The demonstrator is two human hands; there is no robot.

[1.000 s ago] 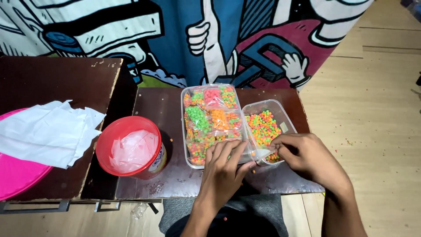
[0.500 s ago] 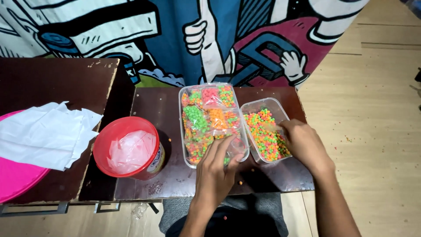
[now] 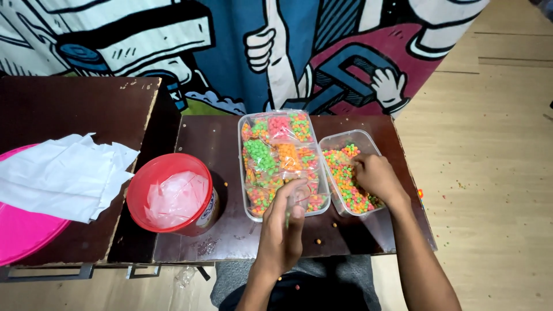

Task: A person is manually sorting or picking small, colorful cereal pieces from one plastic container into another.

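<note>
Pink plastic, a large tray or lid (image 3: 23, 230), pokes in at the far left under crumpled white sheets (image 3: 63, 175), and beside them a red tub (image 3: 170, 193) holding clear bags stands on the dark wooden table (image 3: 213, 144). Next comes a big clear container (image 3: 280, 161) packed with small sealed bags of sorted coloured beads. At its near edge the left hand (image 3: 283, 230) pinches a small clear bag (image 3: 298, 193) upright between thumb and fingers, its mouth seemingly open. Just right of it the right hand (image 3: 374, 175) dips into a smaller clear tub of mixed beads (image 3: 348, 173), fingers curled down among them; whether they grip any I cannot tell. Loose beads already dot the table and floor (image 3: 489, 190), so a slack bag mouth or an overfull pinch could scatter more.
</note>
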